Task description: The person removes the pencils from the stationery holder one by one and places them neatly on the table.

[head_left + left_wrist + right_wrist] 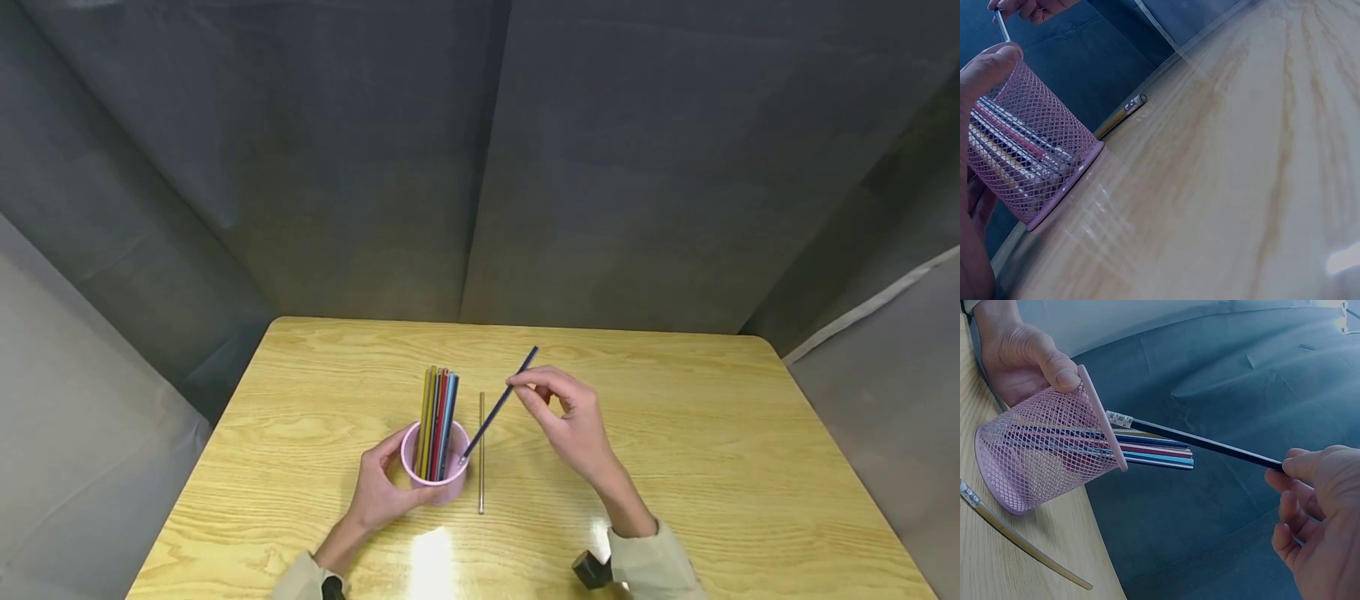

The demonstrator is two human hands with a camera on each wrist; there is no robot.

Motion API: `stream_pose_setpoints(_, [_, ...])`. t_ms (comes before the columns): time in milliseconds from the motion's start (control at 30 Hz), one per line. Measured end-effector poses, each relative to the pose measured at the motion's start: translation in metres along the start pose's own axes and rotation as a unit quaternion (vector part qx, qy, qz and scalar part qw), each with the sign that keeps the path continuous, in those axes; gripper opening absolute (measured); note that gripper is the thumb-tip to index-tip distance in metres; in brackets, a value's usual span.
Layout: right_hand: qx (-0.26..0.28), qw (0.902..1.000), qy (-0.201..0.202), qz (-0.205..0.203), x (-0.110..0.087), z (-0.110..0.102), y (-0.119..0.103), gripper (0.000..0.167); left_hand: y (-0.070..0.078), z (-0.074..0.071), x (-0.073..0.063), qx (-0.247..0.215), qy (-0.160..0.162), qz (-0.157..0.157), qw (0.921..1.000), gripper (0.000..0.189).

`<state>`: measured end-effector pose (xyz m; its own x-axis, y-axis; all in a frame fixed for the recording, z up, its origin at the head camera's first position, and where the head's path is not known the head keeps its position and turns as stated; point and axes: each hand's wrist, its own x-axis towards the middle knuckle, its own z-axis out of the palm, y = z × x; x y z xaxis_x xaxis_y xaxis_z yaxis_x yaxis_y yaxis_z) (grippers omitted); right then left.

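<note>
A pink mesh pencil cup [452,492] stands on the table with several coloured pencils [438,417] upright inside it, leaning to its far left side. My left hand [378,487] grips the cup round its left side, thumb near the rim. In my right hand [573,421] a dark blue pencil [498,406] is pinched between thumb and fingertips near its upper end. It slants down to the left, its metal-and-eraser end [1119,419] at the cup's rim. Right beside the cup a gold-coloured pencil [482,454] lies on the table.
The wood-grain table [712,450] reaches to both sides. Dark grey cloth [600,167] hangs behind its far edge, and paler cloth [75,417] hangs at the left. A black wrist device [591,570] sits by the right sleeve.
</note>
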<state>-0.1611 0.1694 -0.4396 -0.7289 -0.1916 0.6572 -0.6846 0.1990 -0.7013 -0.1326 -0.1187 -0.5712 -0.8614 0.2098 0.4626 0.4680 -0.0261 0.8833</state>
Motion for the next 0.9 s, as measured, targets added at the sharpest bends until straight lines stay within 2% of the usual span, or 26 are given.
stream_pose_setpoints(233, [-0.014, 0.9998, -0.005, 0.015, 0.000, -0.003, 0.001, 0.025, -0.001, 0.000, 0.000, -0.007, -0.004, -0.003, 1.0000, 0.090])
stream_pose_setpoints(433, [-0.051, 0.9970, -0.046, 0.036, -0.002, -0.006, 0.007, 0.023, -0.002, 0.000, 0.000, -0.010, -0.004, 0.001, 0.9999, 0.090])
stream_pose_setpoints(733, [-0.102, 0.9838, -0.116, 0.091, -0.006, -0.004, 0.020, 0.015, -0.003, 0.001, 0.000, -0.001, -0.002, 0.006, 1.0000, 0.089])
stream_pose_setpoints(900, [-0.111, 0.9758, -0.147, 0.118, -0.010, -0.001, 0.031, 0.012, -0.002, 0.001, 0.000, -0.004, -0.003, 0.008, 1.0000, 0.089])
